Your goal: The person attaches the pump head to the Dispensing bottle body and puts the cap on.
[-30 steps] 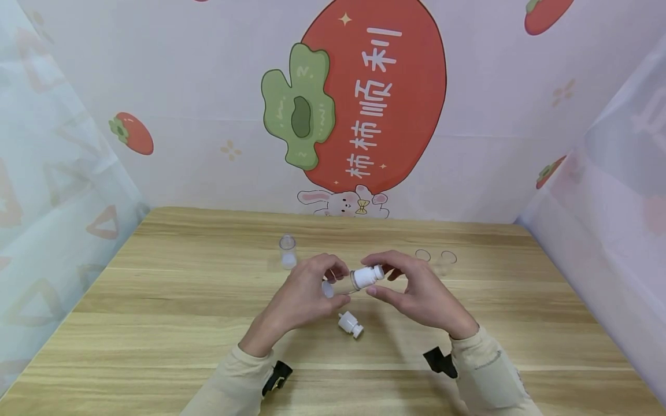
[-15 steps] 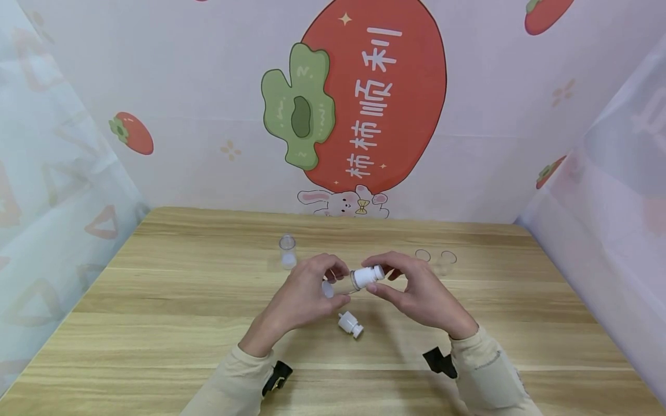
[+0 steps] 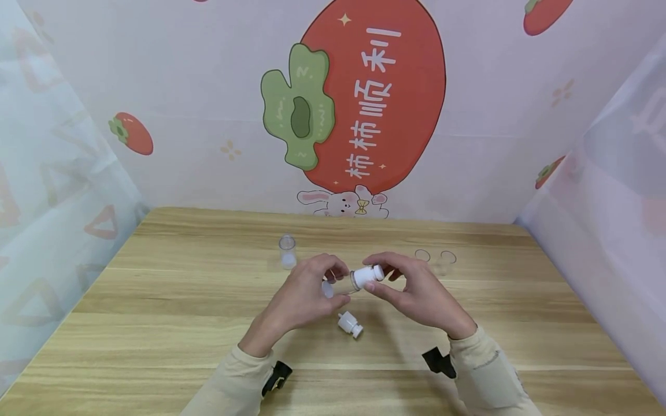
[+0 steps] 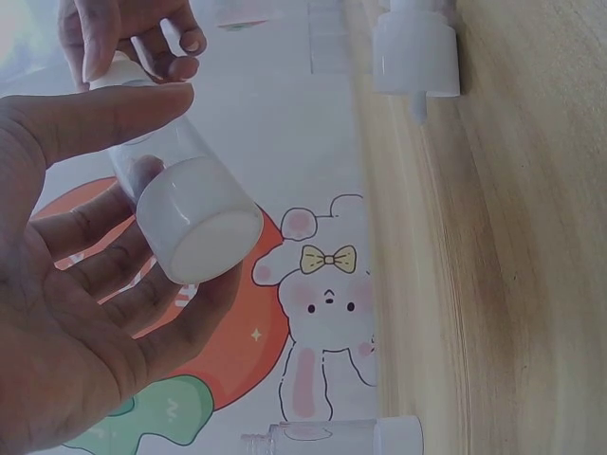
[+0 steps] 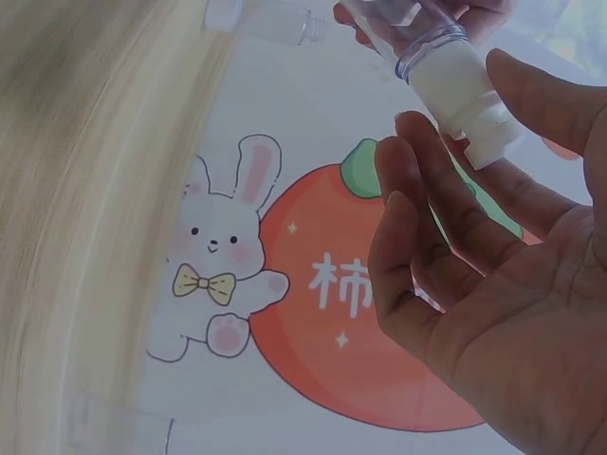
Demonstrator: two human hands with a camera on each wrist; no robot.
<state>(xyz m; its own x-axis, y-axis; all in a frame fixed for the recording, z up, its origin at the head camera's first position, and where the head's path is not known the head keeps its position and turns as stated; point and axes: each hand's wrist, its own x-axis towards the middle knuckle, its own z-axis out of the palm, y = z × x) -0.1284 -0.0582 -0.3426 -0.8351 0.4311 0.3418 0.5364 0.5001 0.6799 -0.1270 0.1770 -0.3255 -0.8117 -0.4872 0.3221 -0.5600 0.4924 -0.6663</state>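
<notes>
My left hand point(image 3: 306, 292) grips a small clear bottle point(image 4: 196, 223) with a frosted white base, tilted above the table. A white pump top point(image 5: 458, 90) sits at the bottle's mouth, pointing right. Thumb and fingers of my right hand point(image 3: 416, 294) pinch this pump top; the contact on its far side is partly hidden. Below the hands, a second white pump top point(image 3: 351, 325) lies on the wooden table, its short stem showing in the left wrist view. Another clear bottle point(image 3: 288, 252) without a pump stands behind my left hand.
Two faint round rims of clear caps point(image 3: 448, 257) show on the table behind my right hand. The wooden table point(image 3: 171, 300) meets a printed cloth backdrop point(image 3: 208, 173) at the rear, with cloth sides left and right.
My right thumb has come up onto the white pump top, where it was lower and apart a second ago. My left hand and the bottle stay in place.
</notes>
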